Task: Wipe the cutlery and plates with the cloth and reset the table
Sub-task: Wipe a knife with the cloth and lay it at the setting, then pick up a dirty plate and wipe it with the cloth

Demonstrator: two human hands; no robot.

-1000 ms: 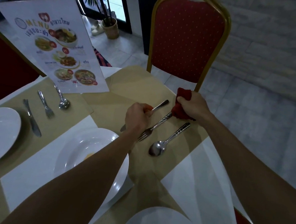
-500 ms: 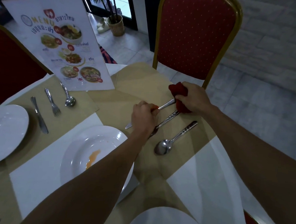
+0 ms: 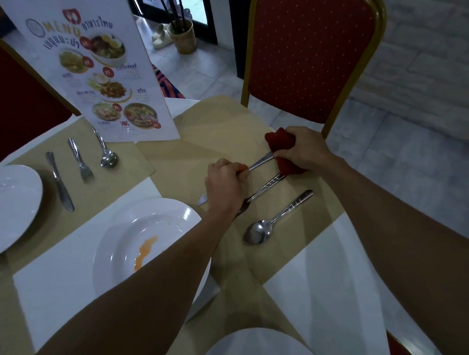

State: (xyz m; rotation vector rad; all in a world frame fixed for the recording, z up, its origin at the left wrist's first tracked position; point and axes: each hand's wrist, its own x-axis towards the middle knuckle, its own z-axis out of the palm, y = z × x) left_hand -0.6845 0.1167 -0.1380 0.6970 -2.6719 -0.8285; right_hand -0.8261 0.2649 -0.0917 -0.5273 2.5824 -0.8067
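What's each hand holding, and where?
Left hand grips the knife mid-length; right hand grips the red cloth, pinched round the knife's handle end.

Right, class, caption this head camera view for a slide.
Left hand holds a knife while the right hand clasps its handle in a red cloth; fork and spoon lie alongside.

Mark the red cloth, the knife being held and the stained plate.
red cloth (image 3: 280, 141): head view, on its bunched top fold.
knife (image 3: 259, 163): head view, on the bare stretch of its handle.
stained plate (image 3: 166, 204): head view, on its far rim.
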